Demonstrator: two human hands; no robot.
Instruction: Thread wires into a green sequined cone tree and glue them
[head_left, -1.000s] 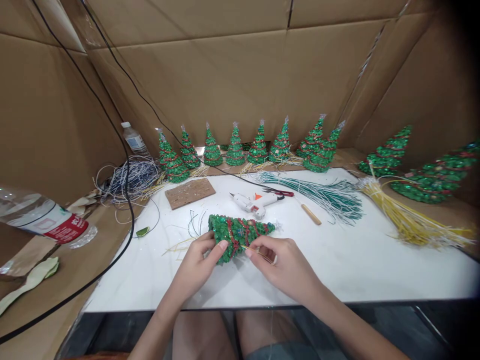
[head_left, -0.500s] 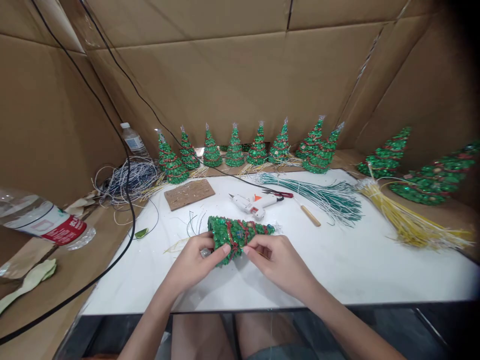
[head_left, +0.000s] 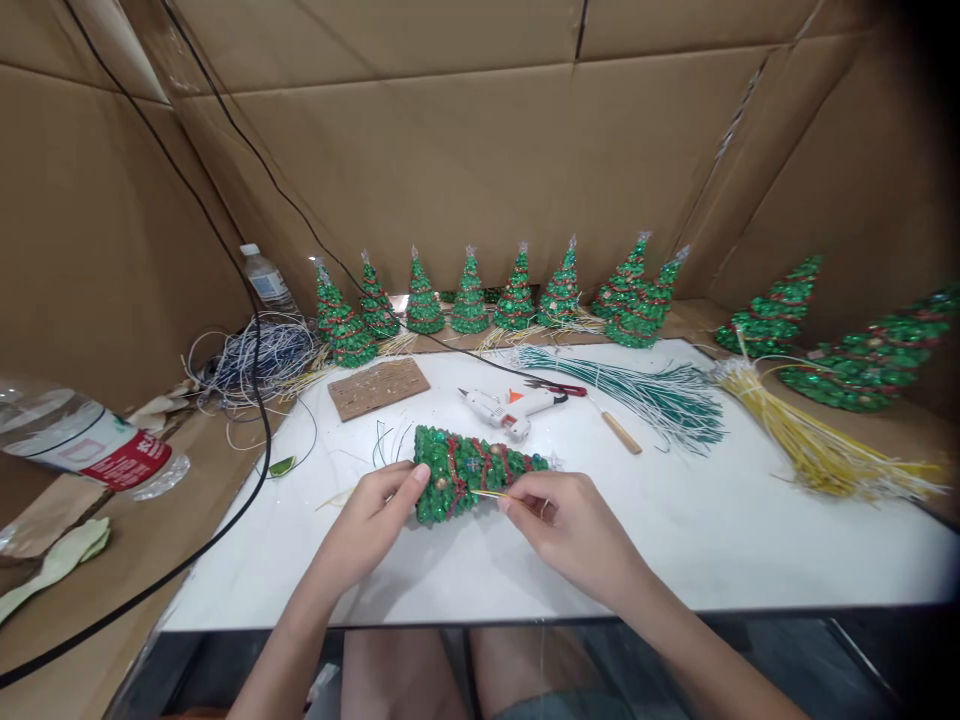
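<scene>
A small green Christmas tree ornament (head_left: 469, 475) with red garland and colored baubles lies on its side above the white board, its tip to the right. My left hand (head_left: 379, 515) grips it by the base, thumb on top. Between the pinched fingers of my right hand (head_left: 566, 520) is a thin yellow wire (head_left: 491, 493), its end touching the tree's side. Just beyond the tree a white hot glue gun (head_left: 510, 412) rests on the board.
Several finished-looking trees (head_left: 470, 295) stand along the cardboard wall. Green wires (head_left: 652, 395) and yellow wires (head_left: 810, 430) lie at right, near a wooden-handled tool (head_left: 621, 432) and red-handled snips (head_left: 566, 388). A cardboard piece (head_left: 380, 388), tangled wire (head_left: 262, 360) and plastic bottle (head_left: 82, 440) are leftward.
The tree has been turned slightly, showing more of its decorated side. My left hand has shifted left toward its base; my right hand has drawn slightly right, revealing the yellow wire.
</scene>
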